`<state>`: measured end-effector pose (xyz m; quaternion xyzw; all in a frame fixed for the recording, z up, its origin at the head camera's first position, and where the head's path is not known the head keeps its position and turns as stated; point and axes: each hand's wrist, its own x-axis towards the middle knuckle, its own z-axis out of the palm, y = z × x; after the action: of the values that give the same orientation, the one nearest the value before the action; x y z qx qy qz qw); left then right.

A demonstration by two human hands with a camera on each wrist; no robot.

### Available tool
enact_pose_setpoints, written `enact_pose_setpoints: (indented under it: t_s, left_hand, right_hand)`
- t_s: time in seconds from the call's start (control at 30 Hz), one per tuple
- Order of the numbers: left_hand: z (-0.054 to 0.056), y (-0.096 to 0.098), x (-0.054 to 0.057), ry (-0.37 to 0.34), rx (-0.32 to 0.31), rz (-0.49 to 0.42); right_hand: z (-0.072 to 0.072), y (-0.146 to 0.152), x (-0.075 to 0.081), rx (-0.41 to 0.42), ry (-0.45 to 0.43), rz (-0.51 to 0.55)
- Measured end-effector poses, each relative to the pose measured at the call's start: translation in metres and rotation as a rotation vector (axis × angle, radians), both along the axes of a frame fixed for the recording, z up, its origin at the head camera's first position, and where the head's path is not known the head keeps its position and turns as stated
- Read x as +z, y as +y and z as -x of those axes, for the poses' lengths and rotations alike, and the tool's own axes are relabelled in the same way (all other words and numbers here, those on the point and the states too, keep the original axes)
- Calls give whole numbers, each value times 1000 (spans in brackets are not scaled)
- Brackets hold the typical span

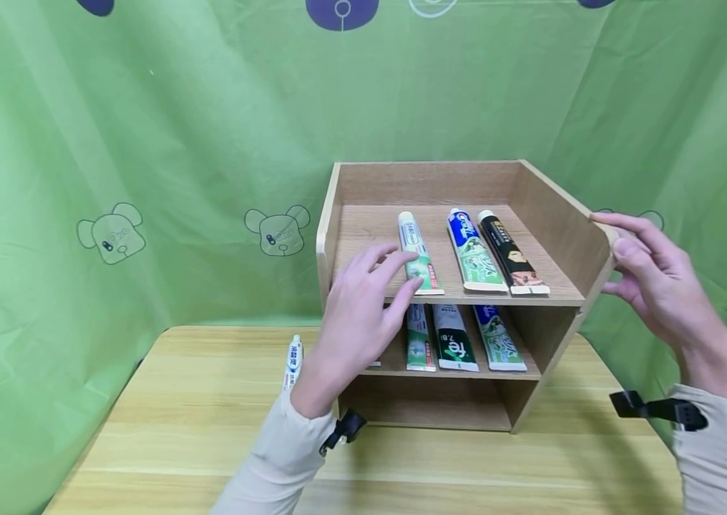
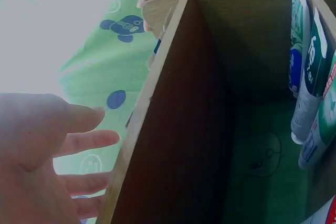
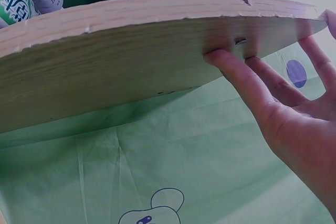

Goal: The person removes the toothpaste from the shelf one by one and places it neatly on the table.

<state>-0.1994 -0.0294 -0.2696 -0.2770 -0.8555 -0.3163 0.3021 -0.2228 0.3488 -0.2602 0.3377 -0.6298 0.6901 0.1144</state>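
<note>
A wooden three-level shelf (image 1: 428, 184) stands on the table. On its top level, a white and green toothpaste tube (image 1: 411, 234) lies beside my left hand (image 1: 360, 307), whose index finger and thumb overlap it in the head view. In the left wrist view my left hand (image 2: 39, 145) has its thumb and fingers apart, with nothing visible between them. My right hand (image 1: 666, 286) rests on the shelf's right side panel. Its fingertips touch the panel's outer face (image 3: 131, 66) with the fingers mostly extended, as the right wrist view shows.
Right of that tube lie a blue and green tube (image 1: 476, 250) and a black tube (image 1: 511, 254). Several tubes, one dark green (image 1: 456, 343), fill the middle level. Another tube (image 1: 293, 361) is on the table (image 1: 209, 415) left of the shelf. A green curtain (image 1: 209, 143) hangs behind.
</note>
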Motion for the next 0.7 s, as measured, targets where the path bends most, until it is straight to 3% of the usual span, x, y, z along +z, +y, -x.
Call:
enact_pose_setpoints:
  t_s: [0.17,0.33,0.7]
  left_hand:
    - [9,10,4,-16,39,41]
    - [15,20,9,-34,43,67]
    - [30,33,23,-180,132,286]
  right_hand:
    - [0,0,1,-60,-27,-26]
    - [-1,1,1,-66,-34,-32]
    - [0,2,0,25,3,0]
